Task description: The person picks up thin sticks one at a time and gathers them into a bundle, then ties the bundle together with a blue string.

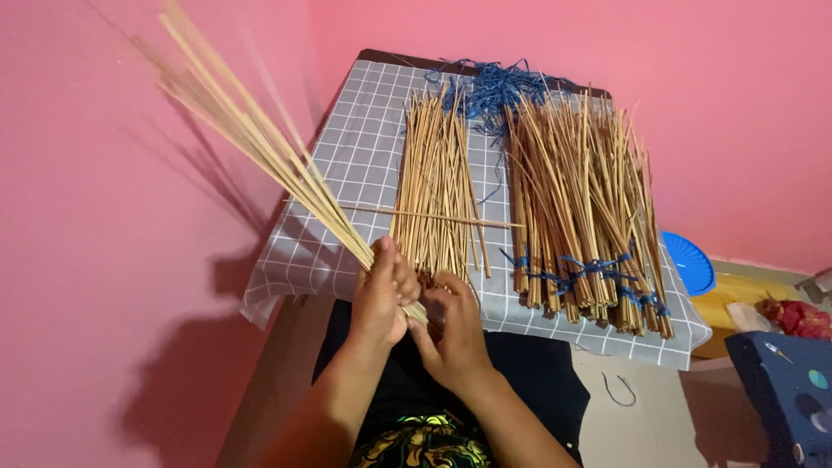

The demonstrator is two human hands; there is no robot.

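Head view: both hands, left (379,299) and right (451,334), clamp the base of a stick bundle (260,143) fanning toward ten o'clock. A loose grip could spill sticks off the tabletop (347,147).

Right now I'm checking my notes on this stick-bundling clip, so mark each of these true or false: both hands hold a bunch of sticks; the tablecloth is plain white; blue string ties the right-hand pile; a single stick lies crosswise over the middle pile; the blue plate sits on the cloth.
1. Both hands hold a bunch of sticks. True: the left hand and right hand grip the bunch of sticks at its base.
2. The tablecloth is plain white. False: the tablecloth is grey with a white grid.
3. Blue string ties the right-hand pile. True: blue string wraps the right-hand pile.
4. A single stick lies crosswise. True: the single stick crosses the middle pile.
5. The blue plate sits on the cloth. False: the blue plate lies beside it, off the edge.
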